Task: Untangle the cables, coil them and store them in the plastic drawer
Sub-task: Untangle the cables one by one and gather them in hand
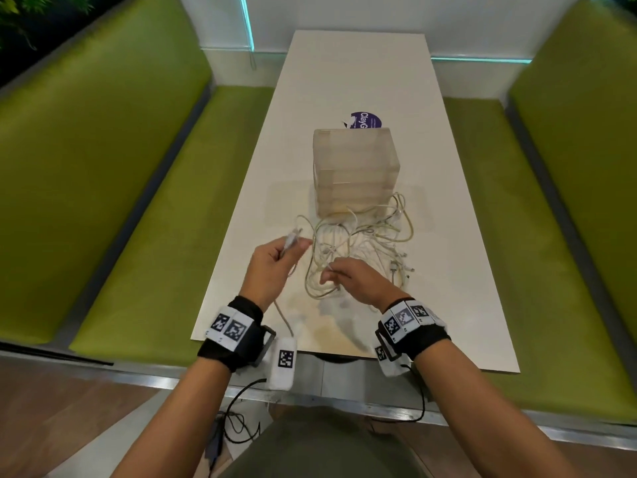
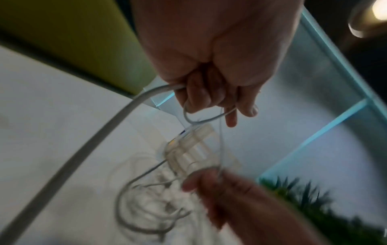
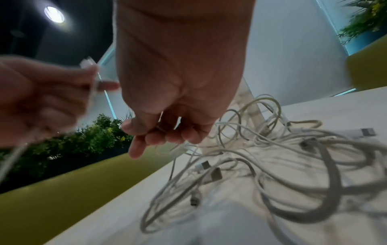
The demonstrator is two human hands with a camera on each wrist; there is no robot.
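While both hands pinch strands, cables (image 1: 358,243) lie beyond fingers (image 1: 331,276).

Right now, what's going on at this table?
A person is untangling white cables. The left hand grips one cable near its plug, lifted off the table. The right hand pinches a thin strand at the tangle, which lies in front of the plastic drawer. Nothing looks coiled or stored yet.

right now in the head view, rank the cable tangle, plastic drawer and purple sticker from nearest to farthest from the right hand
1. cable tangle: directly under and around the right hand, which pinches a strand.
2. plastic drawer: beyond the tangle, mid-table.
3. purple sticker: behind the drawer, farthest.
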